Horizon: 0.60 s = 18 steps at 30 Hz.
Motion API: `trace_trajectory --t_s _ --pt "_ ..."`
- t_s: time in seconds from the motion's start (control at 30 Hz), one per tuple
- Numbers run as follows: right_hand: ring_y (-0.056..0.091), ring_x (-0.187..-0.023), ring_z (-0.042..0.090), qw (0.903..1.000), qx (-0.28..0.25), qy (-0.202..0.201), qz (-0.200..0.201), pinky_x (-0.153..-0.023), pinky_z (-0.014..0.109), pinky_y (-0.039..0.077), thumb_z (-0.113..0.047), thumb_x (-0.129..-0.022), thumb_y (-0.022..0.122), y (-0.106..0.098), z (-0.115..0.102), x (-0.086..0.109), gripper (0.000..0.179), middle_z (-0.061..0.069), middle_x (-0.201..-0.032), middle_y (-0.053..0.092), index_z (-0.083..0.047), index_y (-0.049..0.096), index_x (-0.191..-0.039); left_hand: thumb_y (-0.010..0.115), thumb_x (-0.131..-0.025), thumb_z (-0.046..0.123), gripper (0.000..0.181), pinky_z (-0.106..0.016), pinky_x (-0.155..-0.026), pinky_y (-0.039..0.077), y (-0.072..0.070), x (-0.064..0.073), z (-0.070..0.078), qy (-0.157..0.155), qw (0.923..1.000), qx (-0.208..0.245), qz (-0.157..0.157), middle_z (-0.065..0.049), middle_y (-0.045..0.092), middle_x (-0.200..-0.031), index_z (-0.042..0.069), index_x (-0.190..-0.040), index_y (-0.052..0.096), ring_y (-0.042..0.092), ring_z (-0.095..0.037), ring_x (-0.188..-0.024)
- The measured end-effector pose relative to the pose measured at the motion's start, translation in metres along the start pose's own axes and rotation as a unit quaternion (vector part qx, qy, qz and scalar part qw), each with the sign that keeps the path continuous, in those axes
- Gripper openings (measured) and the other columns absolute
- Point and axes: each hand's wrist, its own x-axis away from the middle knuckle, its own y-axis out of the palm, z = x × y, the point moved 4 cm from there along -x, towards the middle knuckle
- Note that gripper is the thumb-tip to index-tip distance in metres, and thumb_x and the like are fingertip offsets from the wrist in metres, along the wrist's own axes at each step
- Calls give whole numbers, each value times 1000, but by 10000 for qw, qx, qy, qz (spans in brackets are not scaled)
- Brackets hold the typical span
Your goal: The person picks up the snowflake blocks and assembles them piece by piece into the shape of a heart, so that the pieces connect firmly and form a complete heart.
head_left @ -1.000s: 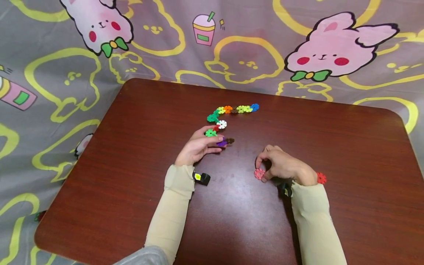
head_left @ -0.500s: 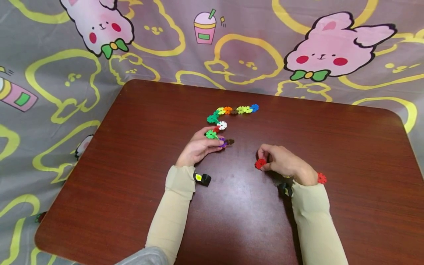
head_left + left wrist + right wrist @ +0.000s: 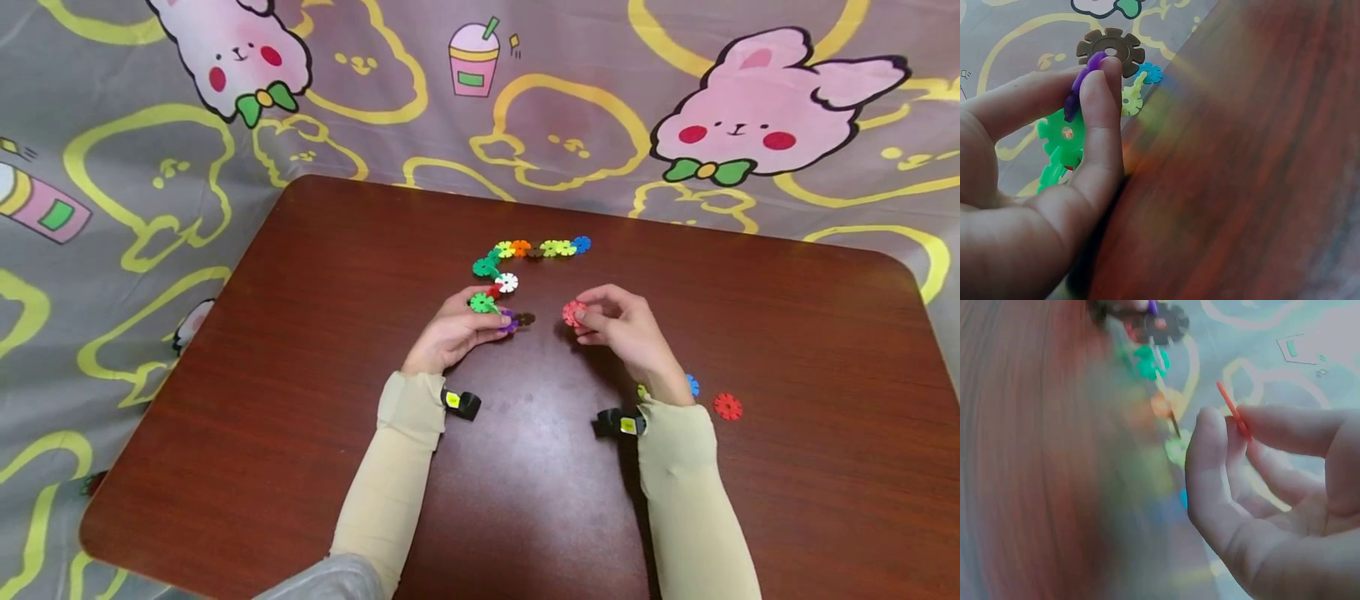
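Note:
My left hand [image 3: 461, 329] pinches a purple notched disc [image 3: 1078, 84] between thumb and finger. A brown notched disc [image 3: 1127, 49] is joined to it at the free end. From there a chain of linked plastic discs curves away, past a green disc [image 3: 482, 302] and a white disc [image 3: 507, 283], to a blue disc [image 3: 582, 245] at its far end. My right hand [image 3: 630, 329] holds a red notched disc [image 3: 572, 313] by thumb and fingertips, a short gap to the right of the brown disc. The right wrist view shows this disc edge-on.
A loose red disc [image 3: 727, 407] lies on the brown table [image 3: 300, 333] right of my right wrist. A blue disc [image 3: 693, 385] and a yellow-green disc [image 3: 642, 390] are partly hidden by that wrist. A patterned cloth [image 3: 420, 142] hangs behind the table.
My right hand has lifted the red disc and carried it forward and left, toward the brown disc. More loose discs now show beside the right wrist. My left hand has hardly moved.

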Motion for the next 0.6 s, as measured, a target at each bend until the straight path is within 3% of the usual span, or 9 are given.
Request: trace_trajectory --t_s 0.07,0.17,0.37,0.6 --pt "68 -74 17 9982 -551 214 57 -72 31 61 -2 -94 57 8 2 -5 26 0 -89 67 7 52 -118 56 -89 -13 60 -30 -74 60 0 -1 0 -20 10000 -30 38 -7 69 -85 2 -143 34 71 -17 -75" --pt "67 -72 13 9951 -860 474 84 -71 29 60 1 -94 56 18 6 -10 27 0 -87 66 9 52 -119 57 -89 -12 61 -30 -74 60 1 -1 -1 -55 10000 -45 42 -8 68 -87 3 -143 34 71 -17 -77" --pt "67 -70 12 9935 -941 638 84 -71 28 60 1 -93 56 33 11 -15 29 2 -86 66 11 52 -120 57 -89 -11 61 -30 -75 60 0 0 0 -80 9999 -96 97 -7 67 -88 3 -144 34 71 -17 -76" --pt "67 -69 12 9933 -999 538 223 -69 27 60 2 -92 57 32 11 -18 26 0 -85 68 10 52 -116 58 -89 -9 61 -35 -82 59 0 0 0 -40 9997 -222 81 -7 67 -91 5 -144 35 70 -17 -79"
